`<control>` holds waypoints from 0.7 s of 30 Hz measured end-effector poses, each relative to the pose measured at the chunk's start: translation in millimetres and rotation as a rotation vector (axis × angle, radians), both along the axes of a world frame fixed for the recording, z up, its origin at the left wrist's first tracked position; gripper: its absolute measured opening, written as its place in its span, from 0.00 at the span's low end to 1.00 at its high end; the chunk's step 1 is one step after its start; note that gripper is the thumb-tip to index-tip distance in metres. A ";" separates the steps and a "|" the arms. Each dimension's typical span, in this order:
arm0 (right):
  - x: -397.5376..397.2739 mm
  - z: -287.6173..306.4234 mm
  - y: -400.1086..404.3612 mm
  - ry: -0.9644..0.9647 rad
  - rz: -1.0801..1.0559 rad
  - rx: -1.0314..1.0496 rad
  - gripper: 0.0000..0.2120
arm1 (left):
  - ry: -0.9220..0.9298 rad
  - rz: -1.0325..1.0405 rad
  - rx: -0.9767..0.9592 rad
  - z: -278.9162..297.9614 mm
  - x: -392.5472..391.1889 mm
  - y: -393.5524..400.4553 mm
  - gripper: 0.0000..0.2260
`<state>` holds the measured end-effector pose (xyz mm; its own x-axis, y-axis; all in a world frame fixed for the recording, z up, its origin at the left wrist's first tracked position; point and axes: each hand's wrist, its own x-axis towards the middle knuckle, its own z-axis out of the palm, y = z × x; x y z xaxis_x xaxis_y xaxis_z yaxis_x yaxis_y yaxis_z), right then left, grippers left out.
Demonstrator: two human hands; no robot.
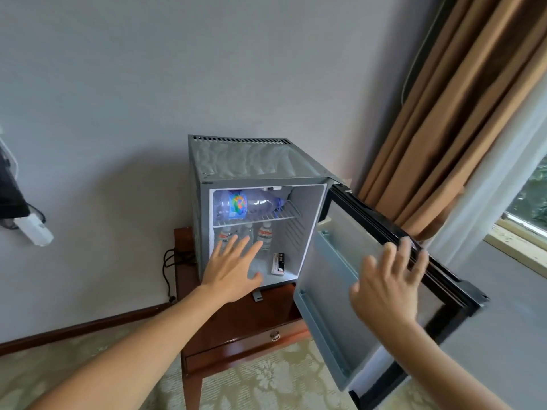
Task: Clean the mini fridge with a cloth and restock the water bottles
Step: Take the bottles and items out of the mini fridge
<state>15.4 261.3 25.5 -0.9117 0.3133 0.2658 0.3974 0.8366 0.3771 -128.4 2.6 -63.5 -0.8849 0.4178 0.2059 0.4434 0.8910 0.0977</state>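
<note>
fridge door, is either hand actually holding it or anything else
Nothing is gripped. The right hand rests open-fingered on the fridge door's top edge; the left hand reaches open toward the bottles.

Grey mini fridge (245, 161), brown curtain (438, 119), floral beige carpet (266, 380)

A dark reddish-brown wooden counter (236, 327) with a drawer and ring pull (275, 336) stands against the pale grey wall (177, 69). Right of the counter hang tan pleated curtains (461, 113); left of it, a black cable (167, 270) trails down to the patterned cream carpet (88, 356).
</note>
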 end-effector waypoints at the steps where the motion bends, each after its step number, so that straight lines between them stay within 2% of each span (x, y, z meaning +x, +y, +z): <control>1: -15.1 -12.0 -7.8 0.035 0.090 -0.028 0.18 | 0.025 0.018 -0.013 3.7 -11.9 5.2 0.35; 3: -50.7 -40.1 -23.3 0.033 0.249 -0.166 0.20 | 0.086 0.052 -0.041 11.4 -37.1 15.3 0.38; 5: -91.4 -62.7 -38.3 -0.042 0.318 -0.346 0.20 | 0.134 0.089 -0.063 17.4 -65.8 26.2 0.41; 7: -134.9 -86.2 -49.0 -0.095 0.308 -0.554 0.20 | 0.172 0.126 -0.110 23.0 -98.7 36.8 0.44; 10: -188.3 -127.9 -57.2 -0.209 0.234 -0.791 0.28 | 0.148 0.195 -0.195 31.2 -139.6 50.8 0.46; 13: -228.8 -165.7 -62.0 -0.308 0.147 -0.873 0.31 | 0.103 0.263 -0.219 30.3 -175.7 57.1 0.44; 16: -268.0 -193.5 -60.2 -0.349 -0.042 -0.899 0.33 | 0.064 0.273 -0.182 22.0 -200.7 56.6 0.36; 19: -303.4 -224.7 -54.0 -0.358 -0.142 -0.971 0.30 | 0.104 0.300 -0.199 17.0 -205.1 58.4 0.27; 21: -324.4 -250.7 -52.8 -0.372 -0.136 -0.978 0.28 | 0.156 0.312 -0.191 9.0 -205.3 59.1 0.29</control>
<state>-309.0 208.5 -225.2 -0.8252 0.3455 -0.4468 0.5081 0.7995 -0.3202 -333.7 61.7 -54.5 -0.9397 0.1778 0.2921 0.1452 0.9808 -0.1300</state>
